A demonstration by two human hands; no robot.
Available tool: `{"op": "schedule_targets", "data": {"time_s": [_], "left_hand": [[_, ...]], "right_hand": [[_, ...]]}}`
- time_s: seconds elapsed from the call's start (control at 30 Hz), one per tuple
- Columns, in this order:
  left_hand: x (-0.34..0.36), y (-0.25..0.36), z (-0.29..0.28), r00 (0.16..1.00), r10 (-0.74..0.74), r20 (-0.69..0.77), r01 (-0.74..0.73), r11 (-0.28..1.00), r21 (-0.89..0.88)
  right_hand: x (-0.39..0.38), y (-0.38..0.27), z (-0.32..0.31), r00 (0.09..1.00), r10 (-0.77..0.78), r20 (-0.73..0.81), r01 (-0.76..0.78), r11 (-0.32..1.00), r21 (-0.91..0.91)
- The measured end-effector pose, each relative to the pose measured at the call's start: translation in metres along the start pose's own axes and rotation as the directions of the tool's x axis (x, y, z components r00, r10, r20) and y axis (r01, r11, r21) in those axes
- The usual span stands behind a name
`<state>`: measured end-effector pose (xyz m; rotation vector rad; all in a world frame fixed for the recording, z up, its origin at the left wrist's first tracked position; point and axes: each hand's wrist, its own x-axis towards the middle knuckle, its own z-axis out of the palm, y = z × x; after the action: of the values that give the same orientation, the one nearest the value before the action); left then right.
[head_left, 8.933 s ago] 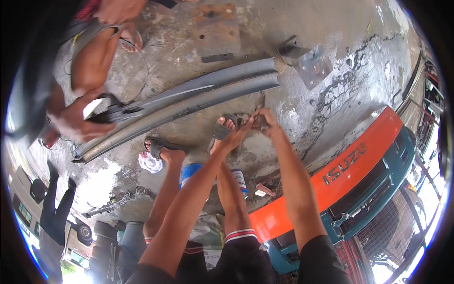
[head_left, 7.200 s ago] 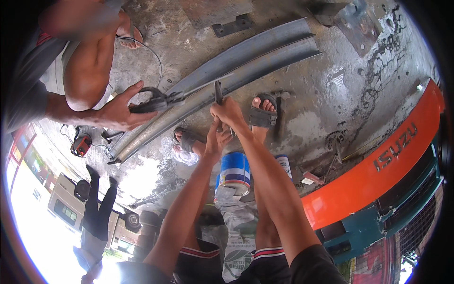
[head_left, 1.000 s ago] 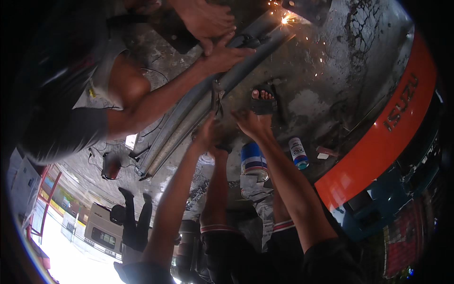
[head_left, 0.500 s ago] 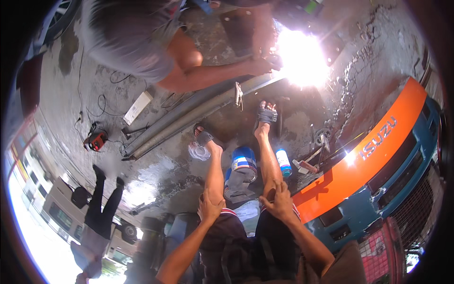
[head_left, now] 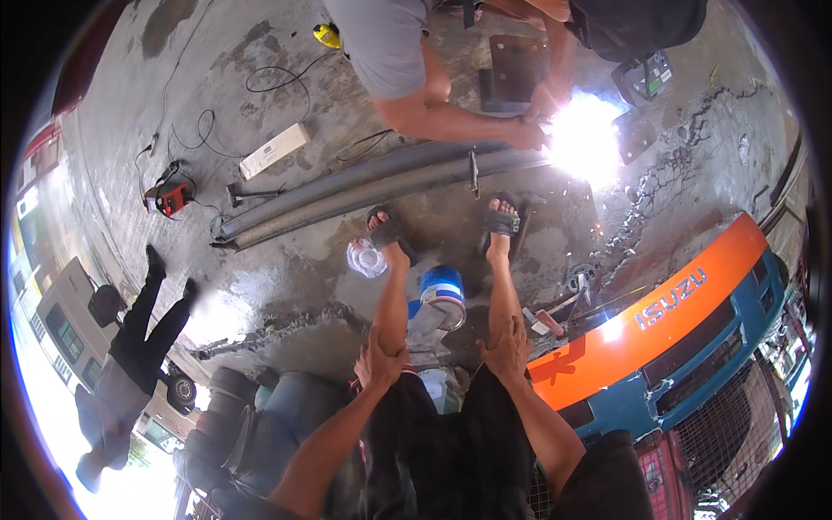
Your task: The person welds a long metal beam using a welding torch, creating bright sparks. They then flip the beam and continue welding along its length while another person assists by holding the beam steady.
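My left hand (head_left: 379,360) rests on my left knee, its fingers lying over the leg and holding no object. Over the right knee lies my right hand (head_left: 506,348), fingers apart and also without anything in it. Between my shins stands a blue-and-white paint can (head_left: 444,289) with grey streaks down its side. Clear crumpled plastic (head_left: 366,258) sits beside my left sandal. Beyond my feet, a co-worker's hands (head_left: 536,121) are at one end of long metal tubes (head_left: 364,192), by a blinding white glare that hides the joint. A clamp-like metal piece (head_left: 474,173) stands at the tubes.
To the right is an orange-and-teal vehicle panel (head_left: 624,334), with tools (head_left: 559,316) beside it. At left lie a red machine (head_left: 170,198) with cables, a white box (head_left: 275,151) and a hammer (head_left: 253,195). Another person (head_left: 130,373) is near a parked vehicle (head_left: 74,334).
The view has shifted, showing more floor and the co-worker farther up and right. My hands stay on my knees. The blue-and-white spray can by my right leg is out of sight.
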<state>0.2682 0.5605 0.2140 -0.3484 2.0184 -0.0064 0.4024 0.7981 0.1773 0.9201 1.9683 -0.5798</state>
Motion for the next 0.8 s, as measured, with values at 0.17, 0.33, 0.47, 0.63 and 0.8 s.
{"op": "schedule_targets", "data": {"time_s": [0.17, 0.33, 0.47, 0.63, 0.8], "left_hand": [[0.005, 0.006, 0.006, 0.998, -0.047, -0.032, 0.048, 0.999, 0.021], [0.002, 0.009, 0.007, 0.999, -0.028, -0.047, 0.031, 0.997, 0.076], [0.004, 0.008, 0.013, 0.995, -0.031, -0.097, 0.040, 0.994, 0.102], [0.003, 0.018, 0.006, 0.998, -0.034, -0.056, 0.043, 0.983, 0.177], [0.004, 0.021, 0.011, 0.991, 0.006, -0.136, 0.021, 0.980, 0.199]], "right_hand": [[0.003, -0.004, -0.006, 0.999, -0.048, 0.006, 0.048, 0.999, -0.010], [-0.002, 0.001, 0.016, 0.997, -0.080, 0.012, 0.080, 0.995, -0.058], [-0.001, 0.003, 0.024, 0.995, -0.098, 0.028, 0.099, 0.995, -0.025], [-0.006, 0.007, 0.029, 0.993, -0.110, -0.046, 0.107, 0.992, -0.063], [-0.008, 0.008, 0.023, 0.994, -0.107, -0.036, 0.109, 0.992, 0.063]]}}
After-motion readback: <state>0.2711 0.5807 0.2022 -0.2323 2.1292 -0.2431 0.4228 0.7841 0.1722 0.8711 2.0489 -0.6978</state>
